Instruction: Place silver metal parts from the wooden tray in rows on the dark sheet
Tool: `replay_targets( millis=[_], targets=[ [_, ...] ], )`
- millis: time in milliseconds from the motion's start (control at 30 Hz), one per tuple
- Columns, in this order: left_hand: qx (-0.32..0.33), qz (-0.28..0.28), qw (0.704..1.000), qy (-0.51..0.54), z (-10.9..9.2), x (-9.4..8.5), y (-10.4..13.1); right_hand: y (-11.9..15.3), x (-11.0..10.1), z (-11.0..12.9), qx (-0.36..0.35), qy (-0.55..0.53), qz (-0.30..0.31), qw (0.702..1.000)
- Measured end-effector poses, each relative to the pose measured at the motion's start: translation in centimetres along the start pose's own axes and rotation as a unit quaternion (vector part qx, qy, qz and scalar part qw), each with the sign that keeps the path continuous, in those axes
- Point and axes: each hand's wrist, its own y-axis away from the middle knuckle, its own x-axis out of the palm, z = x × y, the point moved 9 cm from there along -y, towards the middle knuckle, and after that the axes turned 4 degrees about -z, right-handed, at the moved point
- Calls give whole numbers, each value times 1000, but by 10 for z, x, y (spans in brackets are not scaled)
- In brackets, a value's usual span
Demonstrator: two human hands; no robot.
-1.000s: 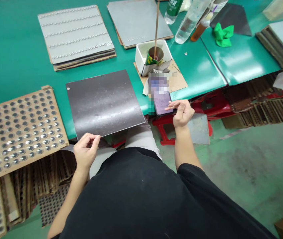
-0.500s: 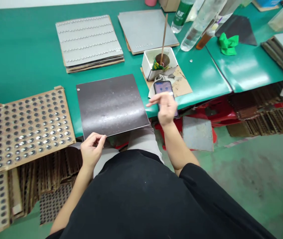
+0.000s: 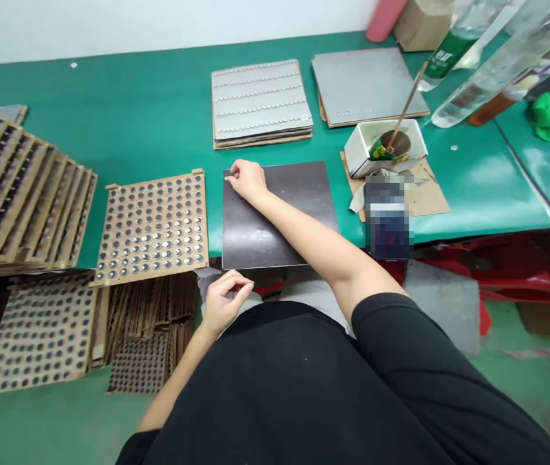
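Swung from the phone (image 3: 387, 240) to the upper-left corner of the dark sheet (image 3: 250, 226) with the right hand (image 3: 248, 181). Curled at lower centre with the left hand (image 3: 226, 301), impossible to tell if gripping. With the sheet flat mid-frame, likely for reach. Beyond, with right fingers bunched at a small disc (image 3: 226, 177), impossible to confirm pinching.

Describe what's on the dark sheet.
On the dark sheet: a small pale disc at its far left corner, by the right hand. Anything under that hand and forearm is hidden.

Workshop: green bench (image 3: 134, 123), boards (image 3: 152, 274) of metallic discs (image 3: 165, 254).
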Motion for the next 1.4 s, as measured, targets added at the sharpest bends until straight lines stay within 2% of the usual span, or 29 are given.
replay_targets(
  millis=[133, 267, 367, 467, 533, 600, 700, 767, 867, 933, 1033, 1133, 1267, 1400],
  targets=[
    [-41, -16, 999, 12, 8, -11, 2, -9, 9, 0, 31, 28, 15, 999],
    [-61, -66, 996, 23, 9, -21, -5, 1, -4, 7, 35, 8, 14, 999],
    [-77, -153, 984, 52, 13, -32, -16, 36, -27, 15, -8, -26, -2, 1000],
    [-111, -206, 967, 101, 22, -29, -31, 93, -51, 15, -79, -101, -28, 991],
    [-119, -199, 964, 133, 23, -16, -42, 131, -67, 4, -110, -174, -58, 977],
    [-106, -179, 967, 148, 18, -1, -51, 160, -78, -13, -106, -223, -94, 964],
    [-49, -154, 980, 113, -1, 18, -57, 186, -87, -32, -93, -260, -134, 952],
    [-5, -150, 986, 76, -13, 24, -56, 196, -95, -38, -106, -262, -153, 947],
    [31, -176, 983, 47, -19, 18, -51, 213, -119, -47, -149, -219, -209, 941],
    [24, -192, 981, 36, -14, 11, -46, 227, -141, -61, -160, -153, -254, 941],
    [-9, -188, 982, 20, -1, 5, -41, 249, -174, -93, -134, -46, -309, 941],
    [-19, -170, 985, -7, 4, 7, -39, 266, -199, -122, -101, 18, -357, 928],
    [-8, -154, 987, -38, 2, 11, -39, 271, -210, -140, -87, 42, -387, 917],
    [-14, -146, 989, -32, 3, 12, -39, 263, -210, -145, -81, 28, -376, 923]
  ],
)
